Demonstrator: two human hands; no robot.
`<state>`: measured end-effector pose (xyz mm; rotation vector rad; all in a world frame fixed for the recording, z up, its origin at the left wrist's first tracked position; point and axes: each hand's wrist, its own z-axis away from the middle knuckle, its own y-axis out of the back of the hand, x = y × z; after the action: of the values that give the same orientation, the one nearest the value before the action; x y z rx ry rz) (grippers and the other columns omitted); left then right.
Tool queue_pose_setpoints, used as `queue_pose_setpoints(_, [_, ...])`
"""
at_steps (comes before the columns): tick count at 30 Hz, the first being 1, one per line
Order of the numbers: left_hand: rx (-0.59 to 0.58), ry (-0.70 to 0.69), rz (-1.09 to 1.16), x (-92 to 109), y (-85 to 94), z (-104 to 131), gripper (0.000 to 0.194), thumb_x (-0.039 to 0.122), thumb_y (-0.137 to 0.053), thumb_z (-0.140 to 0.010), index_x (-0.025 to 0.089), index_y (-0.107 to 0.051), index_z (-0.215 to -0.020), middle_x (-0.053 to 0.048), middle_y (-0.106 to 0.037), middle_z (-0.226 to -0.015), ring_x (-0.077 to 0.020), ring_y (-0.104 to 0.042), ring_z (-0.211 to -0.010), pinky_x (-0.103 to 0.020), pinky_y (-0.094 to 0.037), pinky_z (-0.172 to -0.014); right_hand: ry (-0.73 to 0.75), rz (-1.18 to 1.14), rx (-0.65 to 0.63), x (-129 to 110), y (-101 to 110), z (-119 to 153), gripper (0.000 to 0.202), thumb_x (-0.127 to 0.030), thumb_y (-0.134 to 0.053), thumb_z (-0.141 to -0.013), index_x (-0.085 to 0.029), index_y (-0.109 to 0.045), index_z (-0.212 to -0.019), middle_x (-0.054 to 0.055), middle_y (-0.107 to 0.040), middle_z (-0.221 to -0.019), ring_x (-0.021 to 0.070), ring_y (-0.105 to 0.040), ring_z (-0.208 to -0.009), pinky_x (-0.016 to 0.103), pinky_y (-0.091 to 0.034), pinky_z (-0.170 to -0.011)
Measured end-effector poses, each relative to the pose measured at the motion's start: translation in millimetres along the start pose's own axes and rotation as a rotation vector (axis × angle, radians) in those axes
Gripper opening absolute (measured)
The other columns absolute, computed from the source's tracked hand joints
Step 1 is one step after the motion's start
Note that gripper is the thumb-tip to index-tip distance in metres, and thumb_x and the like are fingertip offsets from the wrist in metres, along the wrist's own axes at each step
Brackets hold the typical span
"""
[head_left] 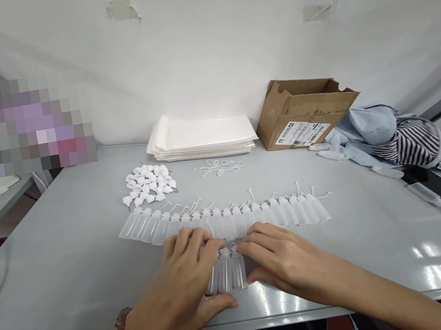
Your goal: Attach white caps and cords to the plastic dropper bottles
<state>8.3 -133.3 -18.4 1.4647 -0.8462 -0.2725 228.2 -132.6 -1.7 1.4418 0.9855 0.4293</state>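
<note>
Here at the near side of the grey table (78,301), a small group of translucent bottles (230,270), at least three showing, lies side by side between the two hands. The left hand (190,274) has them gripped, fingers up by the necks at the left, thumb down along the bottom ends. Over on the right, the right hand (289,257) is half curled, fingertips at the neck of the end bottle, thumb close to its side; whether it's really gripping, I can't tell. Just beyond, a long curving row of bottles (237,223) stretches across, many with thin white strips at their tops. Behind its left end sits a pile of white caps (146,184); white loops (220,168) lie right of that. Further back, there's a stack of white envelopes (209,133), then an open cardboard box (304,109) wearing a white printed label (302,133), its print too small to read. Blue and striped cloth (406,139) is bunched on the right.
</note>
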Motion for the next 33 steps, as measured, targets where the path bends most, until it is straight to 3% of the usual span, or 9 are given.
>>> queue_pose_setpoints(6, [0.025,-0.013,-0.037,1,0.6,-2,0.057,0.048,-0.079,-0.062,0.020,-0.055,-0.104,-0.006,-0.054,-0.101,-0.0262,-0.045,-0.095,-0.037,-0.039,-0.078,0.020,-0.001,0.030,0,-4,0,0.027,-0.027,-0.061,-0.085,-0.007,-0.060,-0.104,0.010,-0.062,-0.084,0.0223,-0.056,-0.085,0.035,-0.051,-0.074])
queue_pose_setpoints(15, [0.093,-0.024,-0.066,0,-5.8,5,0.063,0.050,-0.079,-0.061,0.017,-0.053,-0.109,-0.008,-0.054,-0.102,-0.0271,-0.046,-0.097,-0.039,-0.041,-0.080,0.040,-0.009,0.073,0,-6,0,0.044,-0.047,-0.052,-0.086,-0.007,-0.061,-0.102,0.011,-0.063,-0.085,0.0229,-0.057,-0.088,0.036,-0.052,-0.076])
queue_pose_setpoints(26, [0.108,-0.004,-0.058,-2,-9.1,9,0.063,0.055,-0.074,-0.065,0.019,-0.053,-0.113,-0.010,-0.053,-0.108,-0.0285,-0.045,-0.101,-0.041,-0.041,-0.084,0.007,-0.047,0.079,1,1,-2,0.045,-0.049,-0.051,-0.086,-0.008,-0.060,-0.102,0.010,-0.063,-0.086,0.0218,-0.057,-0.087,0.034,-0.052,-0.074])
queue_pose_setpoints(29, [0.096,0.015,0.017,-5,-2.8,8,0.056,0.056,-0.068,-0.072,0.021,-0.053,-0.113,-0.008,-0.053,-0.110,-0.0276,-0.044,-0.103,-0.040,-0.041,-0.085,-0.021,-0.109,0.147,6,12,0,0.040,-0.045,-0.054,-0.086,-0.009,-0.059,-0.103,0.009,-0.064,-0.083,0.0203,-0.058,-0.085,0.033,-0.052,-0.072])
queue_pose_setpoints(33, [0.164,0.092,0.083,-10,13.8,-6,0.032,0.046,-0.056,-0.085,0.021,-0.056,-0.105,-0.007,-0.055,-0.105,-0.0253,-0.044,-0.102,-0.040,-0.041,-0.085,-0.114,-0.166,0.367,21,32,7,0.023,-0.034,-0.061,-0.086,-0.016,-0.059,-0.100,0.007,-0.066,-0.086,0.0181,-0.061,-0.083,0.030,-0.052,-0.069])
